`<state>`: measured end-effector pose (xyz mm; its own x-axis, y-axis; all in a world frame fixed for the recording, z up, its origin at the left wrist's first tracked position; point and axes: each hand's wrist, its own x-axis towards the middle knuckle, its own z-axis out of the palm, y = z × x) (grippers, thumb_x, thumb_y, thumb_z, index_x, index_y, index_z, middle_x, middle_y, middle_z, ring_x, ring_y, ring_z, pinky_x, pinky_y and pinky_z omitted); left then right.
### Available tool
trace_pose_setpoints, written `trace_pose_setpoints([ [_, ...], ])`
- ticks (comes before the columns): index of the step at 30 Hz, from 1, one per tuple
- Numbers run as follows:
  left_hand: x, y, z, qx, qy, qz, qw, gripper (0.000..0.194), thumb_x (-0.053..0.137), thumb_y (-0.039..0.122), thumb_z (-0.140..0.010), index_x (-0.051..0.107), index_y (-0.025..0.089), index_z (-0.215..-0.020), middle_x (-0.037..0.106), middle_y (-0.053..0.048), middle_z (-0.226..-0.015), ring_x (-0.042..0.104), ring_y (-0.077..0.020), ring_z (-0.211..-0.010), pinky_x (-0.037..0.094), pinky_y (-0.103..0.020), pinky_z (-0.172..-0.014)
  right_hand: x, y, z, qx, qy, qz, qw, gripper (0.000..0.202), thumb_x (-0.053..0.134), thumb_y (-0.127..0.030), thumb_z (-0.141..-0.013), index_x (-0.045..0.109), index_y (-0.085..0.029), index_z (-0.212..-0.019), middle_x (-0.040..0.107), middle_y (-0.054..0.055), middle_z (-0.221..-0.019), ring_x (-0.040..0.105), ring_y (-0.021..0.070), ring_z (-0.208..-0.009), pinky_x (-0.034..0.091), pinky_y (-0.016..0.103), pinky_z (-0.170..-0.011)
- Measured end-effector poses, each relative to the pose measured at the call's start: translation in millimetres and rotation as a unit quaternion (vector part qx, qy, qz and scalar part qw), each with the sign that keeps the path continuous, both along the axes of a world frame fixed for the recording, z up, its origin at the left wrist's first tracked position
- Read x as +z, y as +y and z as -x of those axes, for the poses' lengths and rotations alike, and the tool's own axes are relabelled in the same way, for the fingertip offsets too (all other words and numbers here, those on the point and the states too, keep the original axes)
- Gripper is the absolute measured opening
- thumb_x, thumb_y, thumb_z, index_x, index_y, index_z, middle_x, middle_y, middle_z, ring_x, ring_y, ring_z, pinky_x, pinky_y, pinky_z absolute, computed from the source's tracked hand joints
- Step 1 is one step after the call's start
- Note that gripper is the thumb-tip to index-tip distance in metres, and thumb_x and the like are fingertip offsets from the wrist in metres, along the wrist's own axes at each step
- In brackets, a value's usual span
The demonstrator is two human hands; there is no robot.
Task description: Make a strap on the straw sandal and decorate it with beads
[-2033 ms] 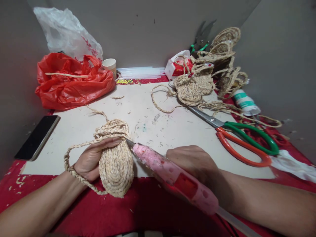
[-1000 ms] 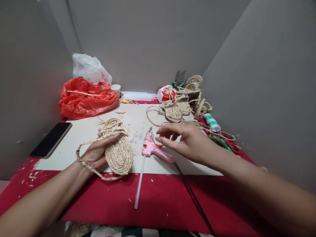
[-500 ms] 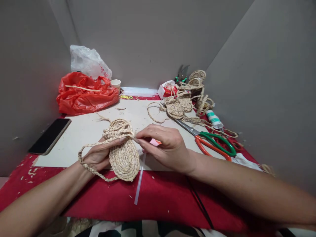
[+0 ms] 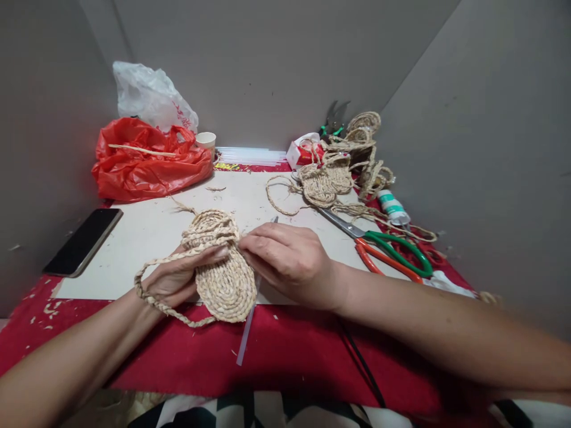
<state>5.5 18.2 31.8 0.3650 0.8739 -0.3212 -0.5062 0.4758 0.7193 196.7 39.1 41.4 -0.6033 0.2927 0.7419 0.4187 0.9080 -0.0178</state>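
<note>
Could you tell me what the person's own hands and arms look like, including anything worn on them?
Both the left hand and the right hand are bare, with no gloves, rings or watch visible. The forearms show no sleeves. At the bottom edge, patterned clothing in white and dark patches shows.

Braided piece: pale straw, ringed in concentric ovals. Bag: red. Bag behind it: whitish, red print. Scissors: one handle green, one orange. Roll: white, apparently banded green. Phone: black face. Board: off-white. Tablecloth: deep red.
</note>
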Motion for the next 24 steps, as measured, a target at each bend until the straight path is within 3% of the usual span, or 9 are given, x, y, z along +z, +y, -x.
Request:
trace_pose_setpoints([
  [6, -3.1, -1, -2, 0.057, 0.005, 0.018, 0.998, 0.013, 0.078, 0.011, -0.067, 0.074, 0.011, -0.079, 0.076, -0.008, -0.083, 0.071, -0.02, -0.079, 0.055, -0.029, -0.082, 9.3, 5, -7, 0.089, -0.028, 0.093, 0.991, 0.02, 0.044, -0.014, -0.094, 0.062, -0.012, -0.102, 0.069, 0.011, -0.087, 0.065, 0.0163, -0.083, 0.053, 0.026, -0.071],
  [10, -1.8, -2, -4, 0.103, 0.029, 0.002, 0.994, 0.018, 0.081, 0.01, -0.063, 0.074, 0.013, -0.079, 0.076, -0.004, -0.08, 0.07, -0.0157, -0.072, 0.055, -0.024, -0.073, 15.9, 9, -14, 0.121, -0.033, 0.147, 0.981, 0.021, 0.046, -0.011, -0.092, 0.062, -0.014, -0.105, 0.068, 0.009, -0.089, 0.064, 0.0145, -0.083, 0.053, 0.025, -0.071],
  [16, -1.6, -3, -4, 0.068, -0.011, 0.034, 0.997, 0.006, 0.078, 0.009, -0.065, 0.075, 0.012, -0.069, 0.076, -0.006, -0.076, 0.07, -0.016, -0.068, 0.056, -0.023, -0.071, 14.7, 7, -10, 0.118, 0.032, 0.184, 0.975, 0.011, 0.055, -0.009, -0.088, 0.063, -0.016, -0.092, 0.07, 0.004, -0.082, 0.065, 0.0103, -0.075, 0.051, 0.02, -0.07],
  [22, 1.1, -2, -4, 0.014, -0.004, 0.001, 1.0, 0.013, 0.076, 0.007, -0.069, 0.075, 0.012, -0.081, 0.076, -0.005, -0.081, 0.07, -0.0158, -0.07, 0.056, -0.024, -0.076, 13.6, 10, -7, 0.109, 0.036, 0.147, 0.982, 0.008, 0.053, -0.011, -0.09, 0.061, -0.015, -0.088, 0.065, 0.006, -0.082, 0.06, 0.0123, -0.077, 0.05, 0.023, -0.069],
  [24, 2.0, -1, -3, -0.002, 0.009, -0.001, 1.0, 0.017, 0.076, 0.007, -0.068, 0.075, 0.012, -0.084, 0.076, -0.006, -0.083, 0.07, -0.017, -0.072, 0.055, -0.025, -0.079, 13.7, 12, -7, 0.098, 0.06, 0.168, 0.979, 0.004, 0.056, -0.013, -0.088, 0.058, -0.016, -0.087, 0.061, 0.004, -0.083, 0.057, 0.0113, -0.075, 0.049, 0.023, -0.068],
])
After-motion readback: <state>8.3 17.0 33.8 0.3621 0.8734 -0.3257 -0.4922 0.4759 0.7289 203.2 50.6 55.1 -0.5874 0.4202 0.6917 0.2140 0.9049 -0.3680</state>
